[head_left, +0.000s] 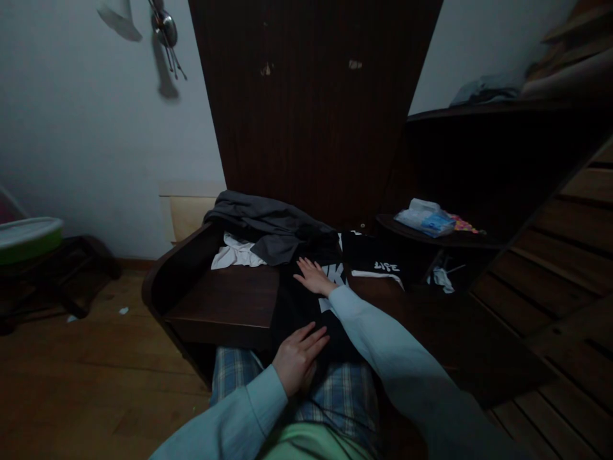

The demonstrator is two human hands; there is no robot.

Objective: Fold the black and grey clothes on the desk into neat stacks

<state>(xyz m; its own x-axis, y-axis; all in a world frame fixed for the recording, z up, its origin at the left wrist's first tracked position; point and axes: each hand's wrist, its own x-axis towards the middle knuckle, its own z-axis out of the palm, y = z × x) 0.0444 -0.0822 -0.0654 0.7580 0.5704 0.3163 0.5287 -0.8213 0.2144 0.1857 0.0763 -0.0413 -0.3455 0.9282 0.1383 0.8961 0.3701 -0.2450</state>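
A black garment (299,303) with white print lies over the dark wooden bench top (225,297), its near end hanging over the front edge toward my lap. My right hand (315,276) rests flat on its upper part, fingers spread beside the print. Nearer to me, my left hand (297,358) is bent around the garment's near end, thumb mostly hidden below the fingers. To the right is a folded black garment (366,252) with white lettering and a white edge. Behind my hands lie a heaped grey garment (258,217) and a crumpled white cloth (235,252).
A dark wooden panel (311,115) rises behind the bench. On the right, a shelf (460,241) bears a blue-and-white plastic pack (426,218). A green tub (31,239) stands at far left. Slatted wood (575,255) fills the right side.
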